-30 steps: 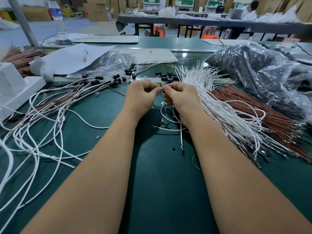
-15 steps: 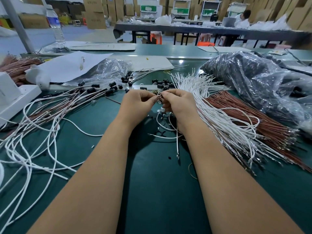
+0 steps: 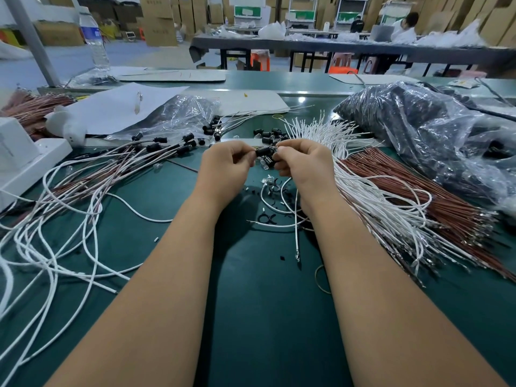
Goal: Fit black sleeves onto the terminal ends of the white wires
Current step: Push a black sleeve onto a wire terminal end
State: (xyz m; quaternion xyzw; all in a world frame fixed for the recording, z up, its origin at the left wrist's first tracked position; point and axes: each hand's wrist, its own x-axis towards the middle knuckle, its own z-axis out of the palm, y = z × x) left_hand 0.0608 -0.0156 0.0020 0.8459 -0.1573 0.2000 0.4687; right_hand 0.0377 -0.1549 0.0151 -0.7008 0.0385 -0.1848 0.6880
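Pinching: L hand [image 3: 223,167] + R hand [image 3: 303,166], fingertips curled on one black sleeve [image 3: 264,151] btwn them, above green mat [image 3: 265,317]
Wire: white wire [image 3: 296,219] hangs below R hand, terminal end near mat
Stock: white wires bundle [image 3: 363,191] just R of hands; loose sleeves [image 3: 269,134] behind

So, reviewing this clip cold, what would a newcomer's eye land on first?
Two bare hands meet mid-bench: the left hand and right hand pinch a black sleeve between them. Right of them fans a bundle of white wires; left sprawls a tangle of sleeved wires.
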